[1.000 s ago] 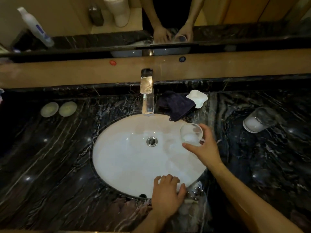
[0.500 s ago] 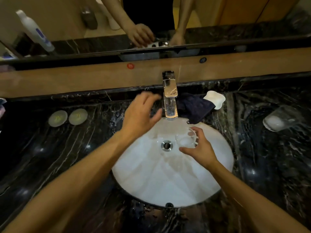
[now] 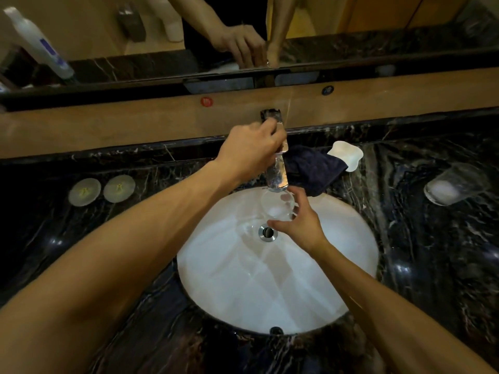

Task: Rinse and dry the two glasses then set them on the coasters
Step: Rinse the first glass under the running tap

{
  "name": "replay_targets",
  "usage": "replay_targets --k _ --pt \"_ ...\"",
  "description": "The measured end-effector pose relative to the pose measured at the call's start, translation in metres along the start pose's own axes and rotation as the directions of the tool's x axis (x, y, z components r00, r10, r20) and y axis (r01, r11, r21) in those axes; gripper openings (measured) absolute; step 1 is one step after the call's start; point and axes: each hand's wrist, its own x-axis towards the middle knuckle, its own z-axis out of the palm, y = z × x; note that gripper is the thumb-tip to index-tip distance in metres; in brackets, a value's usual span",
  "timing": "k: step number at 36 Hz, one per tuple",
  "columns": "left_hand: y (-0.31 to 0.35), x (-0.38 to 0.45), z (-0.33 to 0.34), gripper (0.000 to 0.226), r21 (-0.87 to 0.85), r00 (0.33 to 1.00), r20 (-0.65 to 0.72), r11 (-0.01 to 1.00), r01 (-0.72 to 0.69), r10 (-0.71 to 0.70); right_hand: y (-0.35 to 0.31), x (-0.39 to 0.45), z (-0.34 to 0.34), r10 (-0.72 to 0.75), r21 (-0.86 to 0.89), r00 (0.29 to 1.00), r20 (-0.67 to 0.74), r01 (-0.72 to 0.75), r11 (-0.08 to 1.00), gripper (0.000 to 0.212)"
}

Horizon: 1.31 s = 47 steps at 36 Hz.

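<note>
My right hand (image 3: 298, 222) holds a clear glass (image 3: 276, 205) upright over the white sink basin (image 3: 243, 287), right under the spout of the chrome faucet (image 3: 276, 172). My left hand (image 3: 252, 152) is closed around the faucet's upper part, where its handle is. A second clear glass (image 3: 452, 188) lies on its side on the dark marble counter at the right. Two round pale coasters (image 3: 84, 190) (image 3: 119, 188) sit side by side on the counter at the left. A dark blue cloth (image 3: 313, 171) lies behind the basin, right of the faucet.
A white soap dish (image 3: 347, 155) rests beside the cloth. A wooden ledge (image 3: 108, 125) and a mirror run along the back. A white bottle (image 3: 37, 41) shows in the mirror at the upper left. The drain (image 3: 267, 232) is in the basin's middle.
My left hand rose from the basin's front rim and closed on the faucet. My right hand carried the glass from the basin's right side to under the spout.
</note>
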Motion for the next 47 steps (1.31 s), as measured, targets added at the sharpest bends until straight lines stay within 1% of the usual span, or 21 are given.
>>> replay_targets --k 4,9,12,17,24,30,33,37,41,43,47 --pt "-0.002 0.002 -0.002 0.028 0.010 0.999 0.033 1.000 -0.021 0.021 0.000 -0.001 0.003 0.020 0.033 1.000 0.018 -0.020 0.999 0.080" --pt "-0.008 0.013 -0.013 0.027 -0.006 0.998 0.042 0.999 0.044 -0.044 0.001 -0.001 0.004 0.025 0.052 1.000 -0.003 -0.024 0.998 0.080" --pt "-0.015 0.022 -0.023 0.030 -0.036 0.994 0.072 0.996 0.079 -0.076 0.001 0.000 0.004 0.034 0.056 0.999 0.001 -0.033 0.998 0.081" --pt "-0.019 0.028 -0.029 0.029 -0.055 0.992 0.109 0.996 0.065 -0.059 0.006 0.002 0.003 0.042 0.047 0.999 0.016 -0.043 0.998 0.082" --pt "-0.019 0.022 -0.020 0.027 -0.083 0.998 -0.003 0.995 0.061 -0.061 0.017 0.003 0.004 0.071 0.027 0.997 0.021 -0.071 0.997 0.084" --pt "-0.021 0.020 -0.016 0.026 -0.096 0.998 -0.029 0.994 0.053 -0.056 0.020 0.006 0.001 0.082 0.022 0.996 0.045 -0.083 0.996 0.085" --pt "-0.022 0.019 -0.014 0.025 -0.108 0.997 -0.048 0.993 0.052 -0.057 0.022 0.008 -0.001 0.101 -0.015 0.993 0.069 -0.100 0.995 0.085" --pt "-0.021 0.017 -0.011 0.024 -0.132 0.994 -0.073 0.989 0.067 -0.077 0.021 0.011 -0.002 0.145 -0.065 0.983 0.111 -0.138 0.988 0.083" --pt "-0.018 0.015 -0.010 0.022 -0.149 0.991 -0.089 0.985 0.090 -0.104 0.016 0.013 0.000 0.148 -0.072 0.978 0.149 -0.139 0.988 0.083" --pt "-0.019 0.015 -0.010 0.021 -0.147 0.988 -0.099 0.984 0.101 -0.117 0.014 0.014 0.002 0.136 -0.055 0.981 0.142 -0.129 0.990 0.082" --pt "-0.018 0.014 -0.009 0.021 -0.158 0.987 -0.097 0.981 0.110 -0.126 0.013 0.013 0.003 0.082 -0.010 0.994 0.075 -0.081 0.997 0.080"
